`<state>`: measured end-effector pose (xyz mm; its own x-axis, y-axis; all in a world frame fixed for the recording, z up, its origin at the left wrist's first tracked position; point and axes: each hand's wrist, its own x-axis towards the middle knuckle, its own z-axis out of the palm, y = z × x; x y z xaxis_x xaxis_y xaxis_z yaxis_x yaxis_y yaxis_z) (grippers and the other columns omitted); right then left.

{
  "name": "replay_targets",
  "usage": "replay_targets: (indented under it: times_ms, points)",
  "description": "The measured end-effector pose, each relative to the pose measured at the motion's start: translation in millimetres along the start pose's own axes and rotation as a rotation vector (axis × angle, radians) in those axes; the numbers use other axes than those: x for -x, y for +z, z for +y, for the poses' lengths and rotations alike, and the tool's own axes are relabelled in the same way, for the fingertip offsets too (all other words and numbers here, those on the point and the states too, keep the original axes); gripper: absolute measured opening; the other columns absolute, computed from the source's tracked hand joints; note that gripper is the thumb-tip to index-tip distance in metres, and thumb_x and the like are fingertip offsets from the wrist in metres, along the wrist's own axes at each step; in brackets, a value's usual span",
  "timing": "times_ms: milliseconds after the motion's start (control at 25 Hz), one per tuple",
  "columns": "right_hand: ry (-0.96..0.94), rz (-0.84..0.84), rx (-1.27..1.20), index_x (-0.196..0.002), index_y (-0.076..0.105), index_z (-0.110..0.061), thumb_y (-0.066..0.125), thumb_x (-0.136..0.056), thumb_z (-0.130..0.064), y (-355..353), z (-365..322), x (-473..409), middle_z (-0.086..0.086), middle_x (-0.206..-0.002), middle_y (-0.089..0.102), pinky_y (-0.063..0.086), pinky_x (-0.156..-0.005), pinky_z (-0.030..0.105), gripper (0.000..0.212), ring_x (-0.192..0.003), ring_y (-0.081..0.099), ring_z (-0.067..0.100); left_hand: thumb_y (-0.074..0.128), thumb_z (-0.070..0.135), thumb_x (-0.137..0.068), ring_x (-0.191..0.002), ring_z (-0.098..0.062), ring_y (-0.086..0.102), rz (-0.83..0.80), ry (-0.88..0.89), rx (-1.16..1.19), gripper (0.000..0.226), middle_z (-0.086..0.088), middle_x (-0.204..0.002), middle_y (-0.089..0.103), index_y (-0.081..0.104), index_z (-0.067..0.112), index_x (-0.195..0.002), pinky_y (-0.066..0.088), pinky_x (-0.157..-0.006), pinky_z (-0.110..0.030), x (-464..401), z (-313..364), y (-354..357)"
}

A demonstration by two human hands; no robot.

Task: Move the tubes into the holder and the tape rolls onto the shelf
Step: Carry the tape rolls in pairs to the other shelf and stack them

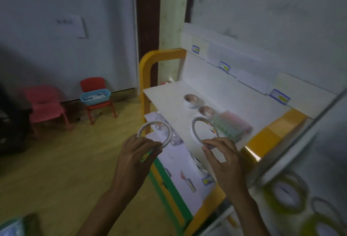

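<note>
Tape rolls, two of them, are in the air in front of the white shelf (169, 93): the left tape roll (153, 134) is pinched at its near rim by the left hand (138, 154), and the right tape roll (204, 131) is pinched the same way by the right hand (223, 158). Both hands are closed on their rolls with fingertips and thumb, neither one free.

Each roll looks like a thin, wide ring with a large open centre and little tape left on it, so I judge them very light and fairly stiff around the hoop, though a narrow ring like this can flex if squeezed across its width. The smooth outer face may be slick, and any exposed edge of adhesive could cling to skin. The rim pinch in use seems the sensible hold, as the ring is too thin for a full wrap of the fingers.

Neither roll has a real long axis; what matters is the axis through the hole. Both rings are tilted, far rim raised and the opening facing roughly up and back toward the person, the right one standing steeper than the left. To lie flat on the shelf, each would need tipping until the hole faces straight up.

Beyond the right hand, on the shelf, sit two round tins (191, 99) and a blurred case of pink and green items (231, 125).
</note>
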<state>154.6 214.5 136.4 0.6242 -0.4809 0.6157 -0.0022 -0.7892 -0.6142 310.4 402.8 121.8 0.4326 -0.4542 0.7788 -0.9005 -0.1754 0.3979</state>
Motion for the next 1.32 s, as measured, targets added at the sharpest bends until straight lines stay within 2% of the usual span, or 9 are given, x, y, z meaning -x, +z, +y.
replay_targets:
  times_ms: [120,320,480,640,800,920,1040,1200,1320]
  points:
    - [-0.018,-0.061,-0.024,-0.097,0.070,-0.021,0.060,-0.088,-0.028,52,1,-33,-0.011,-0.094,0.060,0.041,-0.081,0.009,0.015,-0.091,0.058,0.004,0.071,0.025,-0.085,-0.077,-0.016,0.061,0.023,-0.032,-0.039,0.011,0.006,-0.084,0.067,0.075,0.014,-0.087,0.049,-0.071,-0.043,-15,-52,-6]
    - [0.010,-0.109,-0.074,-0.095,0.069,-0.024,0.068,-0.087,-0.013,129,24,-89,-0.012,-0.095,0.060,0.044,-0.079,0.013,0.013,-0.090,0.059,0.006,0.072,0.026,-0.082,-0.078,-0.010,0.059,0.004,-0.062,-0.095,0.011,0.008,-0.083,0.068,0.075,0.016,-0.087,0.051,-0.072,-0.040,-48,-131,9]
    - [0.020,-0.108,-0.077,-0.095,0.068,-0.026,0.069,-0.086,-0.013,178,66,-142,-0.012,-0.094,0.060,0.046,-0.080,0.016,0.016,-0.091,0.059,0.006,0.066,0.032,-0.085,-0.079,-0.008,0.058,-0.021,-0.055,-0.089,0.017,0.008,-0.083,0.068,0.075,0.018,-0.088,0.050,-0.073,-0.039,-89,-198,45]
    - [0.104,-0.040,-0.035,-0.092,0.069,-0.023,0.072,-0.083,-0.006,198,115,-189,-0.012,-0.093,0.061,0.045,-0.081,0.016,0.020,-0.092,0.060,0.006,0.071,0.025,-0.081,-0.079,-0.012,0.060,-0.102,-0.045,-0.044,0.013,0.007,-0.085,0.069,0.076,0.016,-0.088,0.051,-0.071,-0.041,-143,-246,102]
    - [0.173,0.061,0.082,-0.092,0.070,-0.023,0.072,-0.083,-0.010,192,156,-215,-0.008,-0.091,0.061,0.040,-0.082,0.009,0.016,-0.091,0.056,-0.001,0.072,0.023,-0.081,-0.078,-0.013,0.061,-0.184,0.031,0.094,0.013,0.003,-0.083,0.070,0.076,0.012,-0.086,0.049,-0.075,-0.037,-190,-264,178]
    - [0.222,0.148,0.229,-0.091,0.071,-0.020,0.066,-0.085,-0.019,175,181,-219,-0.009,-0.090,0.061,0.046,-0.077,0.023,0.008,-0.088,0.055,0.006,0.071,0.027,-0.081,-0.077,-0.017,0.065,-0.299,0.103,0.173,0.016,0.002,-0.083,0.071,0.076,0.012,-0.086,0.048,-0.083,-0.035,-216,-271,233]
    - [0.227,0.183,0.466,-0.090,0.070,-0.016,0.057,-0.090,-0.023,163,204,-211,-0.002,-0.091,0.065,0.046,-0.075,0.034,0.015,-0.087,0.055,0.016,0.077,0.022,-0.078,-0.079,-0.020,0.067,-0.385,0.160,0.221,0.012,0.002,-0.086,0.072,0.075,0.013,-0.086,0.043,-0.089,-0.030,-231,-275,277]
    - [0.361,0.201,0.669,-0.099,0.069,-0.017,0.035,-0.101,-0.041,163,227,-198,0.003,-0.098,0.066,0.051,-0.077,0.043,0.042,-0.089,0.058,0.026,0.082,0.017,-0.075,-0.081,-0.023,0.065,-0.481,0.252,0.323,0.016,-0.001,-0.088,0.072,0.074,0.014,-0.089,0.050,-0.080,-0.030,-249,-280,330]
    - [0.446,0.328,0.777,-0.105,0.069,-0.015,0.045,-0.096,-0.033,174,218,-198,0.003,-0.100,0.066,0.050,-0.077,0.040,0.032,-0.092,0.054,0.020,0.065,0.028,-0.082,-0.081,-0.021,0.058,-0.485,0.404,0.453,0.020,-0.004,-0.084,0.069,0.073,0.011,-0.089,0.047,-0.078,-0.033,-259,-287,358]
